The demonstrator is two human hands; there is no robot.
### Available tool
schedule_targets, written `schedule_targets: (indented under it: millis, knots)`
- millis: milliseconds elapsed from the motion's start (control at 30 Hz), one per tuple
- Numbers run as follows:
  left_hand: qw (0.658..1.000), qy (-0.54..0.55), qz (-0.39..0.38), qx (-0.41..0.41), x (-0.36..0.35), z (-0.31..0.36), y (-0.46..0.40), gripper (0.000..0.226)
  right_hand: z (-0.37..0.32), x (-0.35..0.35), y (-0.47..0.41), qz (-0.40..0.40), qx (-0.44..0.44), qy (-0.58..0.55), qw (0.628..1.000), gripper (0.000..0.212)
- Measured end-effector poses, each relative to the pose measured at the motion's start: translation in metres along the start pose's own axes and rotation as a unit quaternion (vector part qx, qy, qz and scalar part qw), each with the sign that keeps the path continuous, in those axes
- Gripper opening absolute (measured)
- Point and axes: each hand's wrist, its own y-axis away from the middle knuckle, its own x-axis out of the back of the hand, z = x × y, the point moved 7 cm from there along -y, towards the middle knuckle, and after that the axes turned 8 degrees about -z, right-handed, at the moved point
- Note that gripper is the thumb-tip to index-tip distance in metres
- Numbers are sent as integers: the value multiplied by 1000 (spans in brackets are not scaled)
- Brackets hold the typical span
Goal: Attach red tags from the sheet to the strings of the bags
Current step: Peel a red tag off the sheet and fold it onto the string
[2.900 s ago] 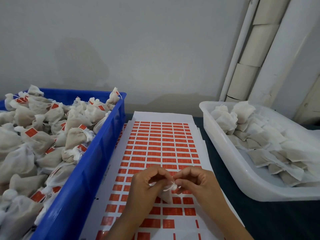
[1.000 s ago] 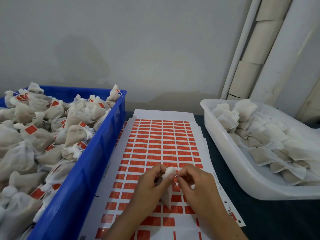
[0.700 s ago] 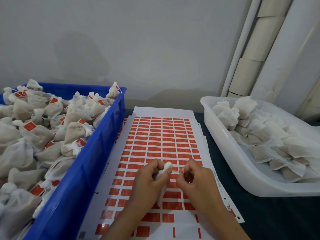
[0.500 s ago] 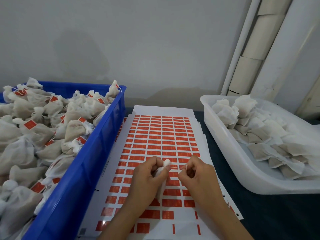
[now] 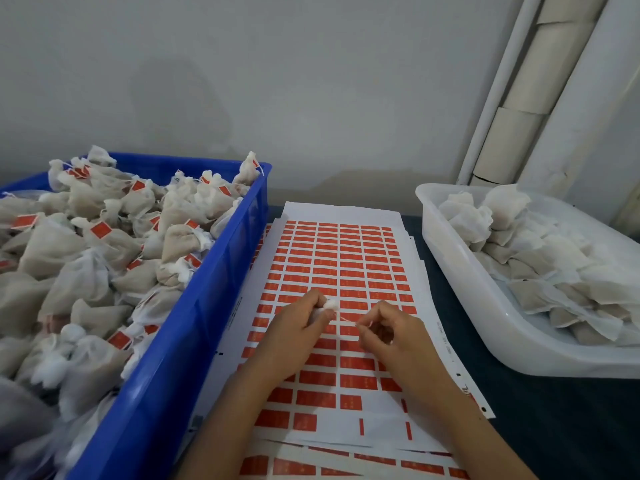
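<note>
Over the sheet of red tags (image 5: pixel 341 268), the left hand (image 5: pixel 294 336) curls its fingers round a small white bag (image 5: pixel 329 306), whose gathered top pokes out above the thumb. A thin string (image 5: pixel 346 319) runs from the bag to the right hand (image 5: pixel 391 336), which pinches its end between thumb and forefinger, the other fingers curled in. On the left, a blue crate (image 5: pixel 180 341) holds tagged bags; on the right, a white tub (image 5: pixel 460 292) holds bags with no visible tags.
</note>
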Motion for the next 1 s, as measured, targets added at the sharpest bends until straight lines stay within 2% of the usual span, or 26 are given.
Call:
schedule_targets:
  millis: [167, 400, 600, 800, 1000]
  knots:
    - [997, -31, 29, 57, 18, -12, 7, 12, -13, -14, 1, -103, 14, 64, 993, 16]
    - [993, 34, 59, 95, 23, -32, 19, 21, -41, -54, 35, -250, 153, 157, 943, 22]
    - [987, 100, 87, 95, 25, -42, 18, 19, -43, -62, 40, -223, 175, 172, 944, 23]
    - [985, 115, 97, 90, 25, -46, 18, 12, -47, -67, 40, -201, 169, 175, 949, 15]
    - [985, 112, 96, 94, 25, -47, 17, 12, -64, -65, 49, -163, 233, 273, 919, 18]
